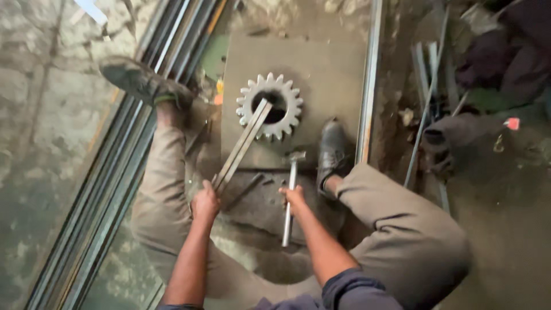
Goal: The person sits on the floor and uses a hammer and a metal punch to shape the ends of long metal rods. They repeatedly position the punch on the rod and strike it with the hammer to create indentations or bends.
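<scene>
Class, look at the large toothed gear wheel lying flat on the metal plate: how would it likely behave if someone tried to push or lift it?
The gear wheel looks thick, solid metal, so probably heavy and rigid. Lying flat on the plate, it would likely scrape rather than roll. The flat bar resting in its centre hole, held by the left hand, might shift with it.

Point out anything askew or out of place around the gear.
The metal bar held by the left hand lies slanted, its tip over the gear's hole. The right hand holds a hammer. Loose rods lie scattered on the right.
</scene>
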